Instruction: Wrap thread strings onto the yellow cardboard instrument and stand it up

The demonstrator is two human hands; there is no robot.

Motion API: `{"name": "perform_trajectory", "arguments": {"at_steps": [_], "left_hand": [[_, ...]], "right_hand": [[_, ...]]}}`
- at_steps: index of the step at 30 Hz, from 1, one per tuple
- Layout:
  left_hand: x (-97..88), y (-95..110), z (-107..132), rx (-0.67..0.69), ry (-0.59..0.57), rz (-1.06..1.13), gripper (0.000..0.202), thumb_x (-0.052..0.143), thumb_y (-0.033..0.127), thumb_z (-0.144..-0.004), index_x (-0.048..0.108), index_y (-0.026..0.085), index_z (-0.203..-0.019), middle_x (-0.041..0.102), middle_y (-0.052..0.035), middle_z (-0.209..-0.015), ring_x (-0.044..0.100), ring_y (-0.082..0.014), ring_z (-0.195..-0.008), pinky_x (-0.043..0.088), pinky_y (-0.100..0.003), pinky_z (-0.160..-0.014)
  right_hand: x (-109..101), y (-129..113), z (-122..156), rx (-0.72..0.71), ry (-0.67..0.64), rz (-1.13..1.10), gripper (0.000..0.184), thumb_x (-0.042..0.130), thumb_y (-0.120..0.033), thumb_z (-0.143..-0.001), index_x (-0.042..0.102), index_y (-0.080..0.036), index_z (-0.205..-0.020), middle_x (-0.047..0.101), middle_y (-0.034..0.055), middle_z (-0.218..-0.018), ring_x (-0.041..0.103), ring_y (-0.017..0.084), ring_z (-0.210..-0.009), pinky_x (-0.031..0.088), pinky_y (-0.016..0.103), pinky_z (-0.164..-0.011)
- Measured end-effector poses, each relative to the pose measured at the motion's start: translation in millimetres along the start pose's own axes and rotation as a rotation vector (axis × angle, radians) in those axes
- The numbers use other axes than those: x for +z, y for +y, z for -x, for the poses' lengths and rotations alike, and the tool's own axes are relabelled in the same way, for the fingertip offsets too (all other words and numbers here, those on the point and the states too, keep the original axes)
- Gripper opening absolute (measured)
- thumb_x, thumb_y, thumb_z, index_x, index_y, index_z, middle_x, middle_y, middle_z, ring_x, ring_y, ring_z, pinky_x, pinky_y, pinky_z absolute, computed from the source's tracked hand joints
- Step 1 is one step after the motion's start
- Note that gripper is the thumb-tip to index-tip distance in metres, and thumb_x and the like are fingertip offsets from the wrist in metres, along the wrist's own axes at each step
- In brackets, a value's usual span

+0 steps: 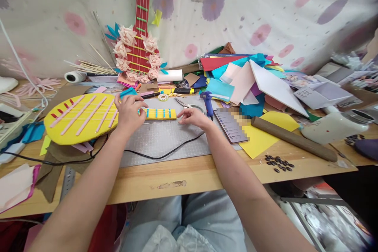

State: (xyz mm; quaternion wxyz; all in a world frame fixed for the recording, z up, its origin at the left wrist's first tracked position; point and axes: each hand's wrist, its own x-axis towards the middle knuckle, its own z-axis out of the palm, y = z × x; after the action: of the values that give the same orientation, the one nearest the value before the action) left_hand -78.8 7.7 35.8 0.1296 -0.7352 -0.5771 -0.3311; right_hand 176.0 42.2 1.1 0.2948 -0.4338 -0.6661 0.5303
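Observation:
A yellow craft guitar lies on the table: an oval body [79, 120] with pink strips and a short yellow neck [161, 113] crossed by blue bars. My left hand [129, 111] rests where neck meets body, fingers curled and pressing down on the neck's left end. My right hand [193, 118] sits just past the neck's right end on the grey cutting mat [165, 139], fingers bent and pinched low, nothing nameable in them. A blue glue gun [207, 101] lies just beyond the right hand.
A red cardboard guitar [141, 27] with paper flowers leans on the cloth backdrop. Coloured paper sheets [245, 82] pile at the back right. A phone [230, 126], a wooden roller [292, 138], a white jar [333, 126], scissors [186, 104] and dark seeds [279, 163] lie around. A black cable [153, 155] crosses the mat.

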Motion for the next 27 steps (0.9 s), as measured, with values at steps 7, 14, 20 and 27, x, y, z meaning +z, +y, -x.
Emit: {"name": "perform_trajectory", "arguments": {"at_steps": [7,14,20,27], "left_hand": [[-5.5,-2,32,0.203,-0.302,-0.181,0.020,0.052,0.015,-0.068,0.067,0.025,-0.074,0.058,-0.0088,-0.099,0.047,-0.0293,-0.110,0.021,-0.055,-0.108],[2.1,-16,41,0.160,-0.276,-0.245,0.019,0.047,0.016,-0.076,0.064,0.021,-0.071,0.058,-0.0112,-0.089,0.049,-0.0302,-0.103,0.029,-0.054,-0.102],[-2.6,0,37,0.216,-0.244,-0.253,0.027,0.038,0.020,-0.086,0.064,0.020,-0.080,0.062,-0.0103,-0.090,0.054,-0.0252,-0.096,0.033,-0.046,-0.099],[1.3,22,27,0.174,-0.286,-0.165,0.025,0.038,0.024,-0.089,0.062,0.019,-0.085,0.064,-0.0075,-0.089,0.058,-0.0231,-0.087,0.043,-0.036,-0.078]], "right_hand": [[-5,-8,6,-0.099,0.000,0.133,0.036,0.076,-0.031,-0.053,0.068,-0.018,-0.086,0.055,-0.0026,-0.071,0.050,0.011,-0.070,0.039,0.025,-0.066],[6,-9,4,-0.144,0.134,0.098,0.038,0.060,-0.053,-0.070,0.055,-0.017,-0.062,0.054,-0.0010,-0.067,0.046,0.010,-0.064,0.036,0.026,-0.062],[31,-11,-2,-0.270,0.255,0.107,0.029,0.050,-0.046,-0.080,0.056,-0.019,-0.075,0.059,0.0014,-0.078,0.054,0.013,-0.075,0.041,0.025,-0.061],[66,-17,-9,-0.286,0.003,0.127,0.038,0.058,-0.030,-0.078,0.051,-0.022,-0.115,0.060,0.0069,-0.117,0.060,0.013,-0.092,0.046,0.026,-0.071]]}}
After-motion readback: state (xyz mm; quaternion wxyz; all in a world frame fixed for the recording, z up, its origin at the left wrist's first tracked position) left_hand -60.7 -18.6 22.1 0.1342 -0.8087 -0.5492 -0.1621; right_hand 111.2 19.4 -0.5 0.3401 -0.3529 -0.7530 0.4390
